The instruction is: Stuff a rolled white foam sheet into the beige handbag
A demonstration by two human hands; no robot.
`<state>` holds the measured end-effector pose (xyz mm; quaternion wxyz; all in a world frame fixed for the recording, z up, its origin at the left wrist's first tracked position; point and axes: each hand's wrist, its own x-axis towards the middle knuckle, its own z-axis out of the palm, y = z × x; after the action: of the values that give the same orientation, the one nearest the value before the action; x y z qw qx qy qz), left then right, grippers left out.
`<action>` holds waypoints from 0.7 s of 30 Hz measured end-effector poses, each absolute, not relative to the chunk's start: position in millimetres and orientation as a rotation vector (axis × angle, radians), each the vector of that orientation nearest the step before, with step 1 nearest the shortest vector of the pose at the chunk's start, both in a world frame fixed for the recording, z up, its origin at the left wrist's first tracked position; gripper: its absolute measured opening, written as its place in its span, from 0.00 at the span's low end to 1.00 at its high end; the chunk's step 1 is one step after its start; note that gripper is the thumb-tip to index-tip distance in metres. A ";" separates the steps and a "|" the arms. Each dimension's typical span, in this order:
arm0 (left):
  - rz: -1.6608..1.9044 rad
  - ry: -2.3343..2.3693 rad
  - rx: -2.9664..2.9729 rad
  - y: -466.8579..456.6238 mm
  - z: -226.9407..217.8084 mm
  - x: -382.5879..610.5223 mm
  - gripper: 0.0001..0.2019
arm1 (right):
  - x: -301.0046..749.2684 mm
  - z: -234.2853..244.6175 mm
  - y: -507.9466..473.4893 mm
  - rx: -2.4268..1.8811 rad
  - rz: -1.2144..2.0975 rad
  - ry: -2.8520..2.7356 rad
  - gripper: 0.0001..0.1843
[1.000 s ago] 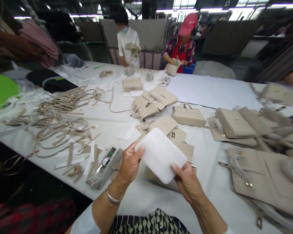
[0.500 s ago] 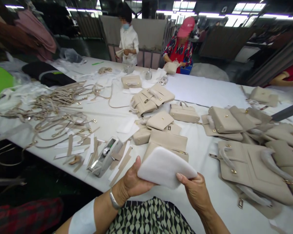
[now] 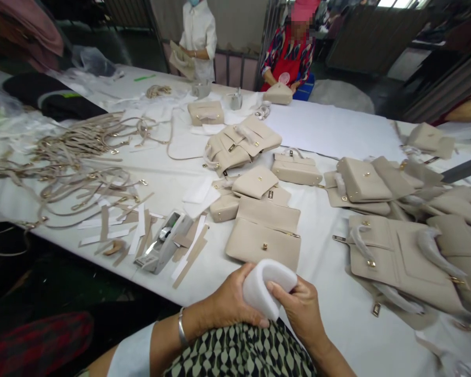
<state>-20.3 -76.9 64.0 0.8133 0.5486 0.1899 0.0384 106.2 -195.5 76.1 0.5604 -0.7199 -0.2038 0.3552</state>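
A white foam sheet (image 3: pixel 255 288) is bent into a U between my two hands, close to the table's near edge. My left hand (image 3: pixel 233 298) wraps its left side, thumb on top. On the right side my right hand (image 3: pixel 300 309) grips it, with the thumb pressed into the fold. Just beyond the foam lies a beige handbag (image 3: pixel 259 235), its flap laid back and a gold clasp on its front. More beige bag pieces (image 3: pixel 255 183) are stacked behind it.
Left of my hands stand a tape dispenser (image 3: pixel 167 241) and scattered strips (image 3: pixel 141 225). Farther left is a heap of beige straps (image 3: pixel 78 141). Several beige bags (image 3: pixel 400 256) cover the right side. Across the table, two people handle bags; a third person's arm (image 3: pixel 467 110) shows at far right.
The foam sheet has gone from nearly flat to folded in a U, and my hands have come closer together. The handbag front is now uncovered. The view has tilted downward.
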 end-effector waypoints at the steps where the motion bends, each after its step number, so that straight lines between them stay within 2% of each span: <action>1: 0.086 0.445 1.188 -76.6 60.0 -17.9 0.39 | 107.5 74.6 -192.0 -1.683 0.876 -0.483 0.14; 4: 0.143 0.585 1.315 -74.4 50.2 -11.0 0.37 | 113.1 68.5 -181.9 -1.584 1.038 -0.450 0.13; 7: 0.102 0.720 1.595 -68.5 48.2 -5.1 0.30 | 121.6 63.1 -178.4 -1.447 1.211 -0.383 0.16; 9: 0.045 0.798 1.803 -63.0 50.9 -0.7 0.25 | 132.0 61.0 -180.9 -1.388 1.237 -0.328 0.21; 12: -0.033 0.774 2.073 -55.8 55.7 8.2 0.20 | 155.2 62.0 -186.2 -1.358 1.243 -0.439 0.35; 16: -0.168 0.513 2.297 -52.1 56.2 23.7 0.18 | 181.6 71.2 -184.1 -1.554 1.344 -0.965 0.40; 19: -0.187 0.491 2.372 -50.1 51.9 34.9 0.16 | 186.8 75.9 -178.6 -1.723 1.331 -1.104 0.40; 21: -0.179 0.482 2.437 -48.4 47.2 40.7 0.13 | 185.4 72.8 -177.4 -1.743 1.349 -1.066 0.33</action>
<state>40.7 -48.4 47.2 0.3198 0.9270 0.1835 -0.0683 185.4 -177.4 72.8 0.3400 -0.6695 -0.4095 0.5181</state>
